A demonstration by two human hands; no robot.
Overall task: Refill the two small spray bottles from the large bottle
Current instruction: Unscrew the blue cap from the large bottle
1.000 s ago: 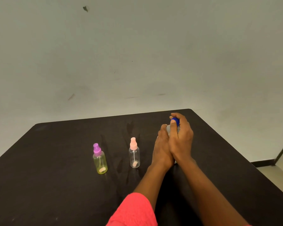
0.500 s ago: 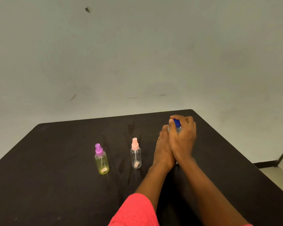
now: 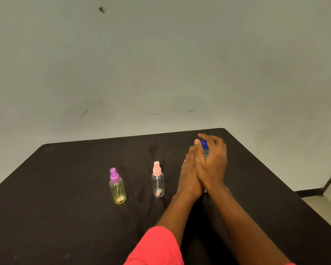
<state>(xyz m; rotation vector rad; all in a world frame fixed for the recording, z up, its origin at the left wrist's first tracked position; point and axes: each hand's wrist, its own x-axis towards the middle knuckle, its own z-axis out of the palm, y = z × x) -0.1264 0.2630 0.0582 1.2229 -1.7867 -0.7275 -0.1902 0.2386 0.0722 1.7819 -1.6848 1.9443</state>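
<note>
- large bottle upright on the table, right of the clear spray bottle, mostly hidden.
- left hand grips its body.
- right hand curls round the blue cap.
- yellow spray bottle stands further left.

3 bottles stand upright in a row on the bench. The left spray bottle is farthest left, and the middle spray bottle stands apart to its right. The large bottle stands right of both, near the far right corner. The left hand lies against its left side and the right hand wraps its top.
</note>
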